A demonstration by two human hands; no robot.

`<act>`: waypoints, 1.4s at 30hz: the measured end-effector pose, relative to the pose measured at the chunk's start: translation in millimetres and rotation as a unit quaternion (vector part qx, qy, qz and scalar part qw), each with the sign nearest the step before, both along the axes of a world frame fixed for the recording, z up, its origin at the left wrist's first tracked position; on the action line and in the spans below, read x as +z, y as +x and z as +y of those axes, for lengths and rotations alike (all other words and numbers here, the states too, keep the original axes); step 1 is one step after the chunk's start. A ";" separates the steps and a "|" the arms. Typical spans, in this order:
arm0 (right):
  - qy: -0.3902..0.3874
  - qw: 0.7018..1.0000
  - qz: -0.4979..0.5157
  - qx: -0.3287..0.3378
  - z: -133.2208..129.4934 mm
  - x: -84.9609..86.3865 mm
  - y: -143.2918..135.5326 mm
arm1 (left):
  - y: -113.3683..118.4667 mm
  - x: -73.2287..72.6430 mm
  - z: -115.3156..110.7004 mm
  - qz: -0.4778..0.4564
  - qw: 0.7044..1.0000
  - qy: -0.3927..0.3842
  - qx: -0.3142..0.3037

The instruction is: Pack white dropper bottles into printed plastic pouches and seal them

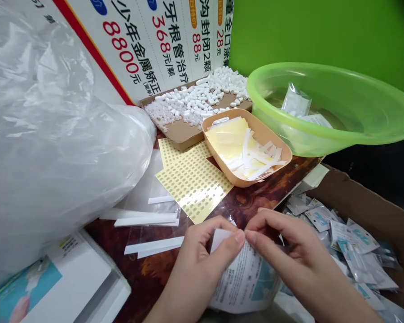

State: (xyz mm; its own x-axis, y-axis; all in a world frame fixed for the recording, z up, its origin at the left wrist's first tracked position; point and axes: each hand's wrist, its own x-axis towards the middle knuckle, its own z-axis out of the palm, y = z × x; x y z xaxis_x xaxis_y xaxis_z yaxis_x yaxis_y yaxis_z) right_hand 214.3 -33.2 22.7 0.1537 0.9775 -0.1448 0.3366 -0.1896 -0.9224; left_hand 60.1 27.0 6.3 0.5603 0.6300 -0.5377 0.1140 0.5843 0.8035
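Close to my body, both hands hold a clear plastic packet with a printed white and blue card [237,280] in it. My left hand [205,260] pinches the packet's top edge between thumb and forefinger. Right beside it, my right hand [283,251] pinches the same edge, thumb tip almost touching the left thumb. The packet hangs below the fingers, and its far side is hidden. Just beyond the hands lie a yellow sheet of small round stickers [195,184] and flat clear bags with white strips [146,220].
An orange bin [249,179] of paper scraps stands ahead. Behind it, a cardboard tray [185,141] carries small white pieces. A green basin [323,134] holds several packets. At right is a carton [350,188] of packets. A big plastic bag [63,148] and white box [84,278] fill the left.
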 end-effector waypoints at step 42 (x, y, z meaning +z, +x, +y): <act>0.145 0.948 -0.261 0.113 8.6 -5.1 18.8 | 1.2 -5.7 1.1 -0.170 0.977 -0.025 0.126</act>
